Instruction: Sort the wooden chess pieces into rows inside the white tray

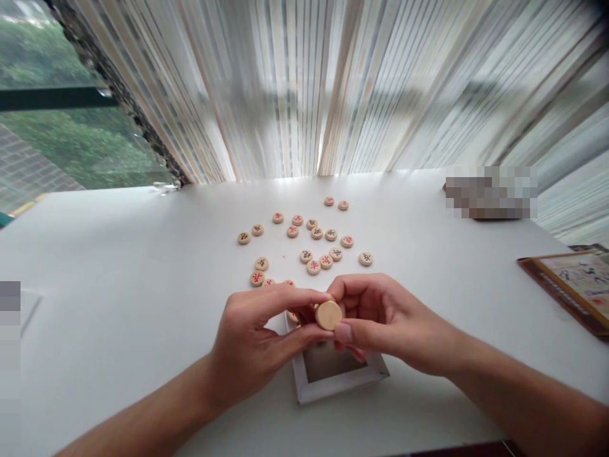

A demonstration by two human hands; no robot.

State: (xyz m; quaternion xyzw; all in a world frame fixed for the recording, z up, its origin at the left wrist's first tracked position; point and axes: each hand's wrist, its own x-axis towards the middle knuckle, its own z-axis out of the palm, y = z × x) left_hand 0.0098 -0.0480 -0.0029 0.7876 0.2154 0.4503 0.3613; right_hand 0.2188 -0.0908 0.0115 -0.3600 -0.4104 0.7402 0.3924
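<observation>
A round wooden xiangqi piece (328,315) faces me with its blank side, pinched between my two hands. My left hand (266,330) grips it from the left with thumb and fingertips. From the right, my right hand (385,317) holds it with the thumb at its lower edge and fingers curled behind. Whether more pieces are stacked behind it I cannot tell. Directly below is an open white-rimmed box (342,383) with a dark inside, partly covered by my hands. Beyond my hands, several xiangqi pieces (313,266) with red or black characters lie scattered, some hidden behind my left hand.
All this is on a white table (143,266). To the right lies a brown-edged printed box or board (571,285); a blurred-out object (492,193) sits at the back right. A striped curtain (295,89) hangs along the far edge, beside a window (57,127).
</observation>
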